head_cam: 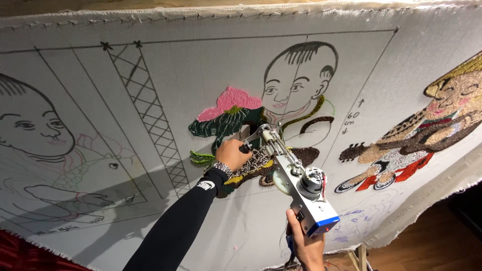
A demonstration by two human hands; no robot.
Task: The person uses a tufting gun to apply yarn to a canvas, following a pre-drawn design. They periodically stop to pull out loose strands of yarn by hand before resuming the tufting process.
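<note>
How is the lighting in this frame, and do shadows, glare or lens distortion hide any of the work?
Head view: light is bright and even on the stretched cloth, slightly blown out along the top edge. The left hand and tufting gun throw soft grey shadows down-left. The right hand is cut by the bottom edge. Wide-lens curvature bows the cloth's borders; focus is sharp.

Stretched cloth (pixel 211 65) fills view, upper edge along top, lower edge falling toward bottom right. Tufting gun (pixel 291 175) against cloth, just below its centre, nose up-left, body down-right. Left hand (pixel 232 153) on front handle, left of gun; right hand (pixel 306 243) under gun's rear, near cloth's lower edge. Tufted flower patch (pixel 228 113) directly above left hand. Drawn child outline (pixel 296 85) above gun. Tufted figure (pixel 416 135) at cloth's right edge. Drawn face (pixel 30 123) at left edge; lattice strip (pixel 150 110) between it and flower patch.
</note>
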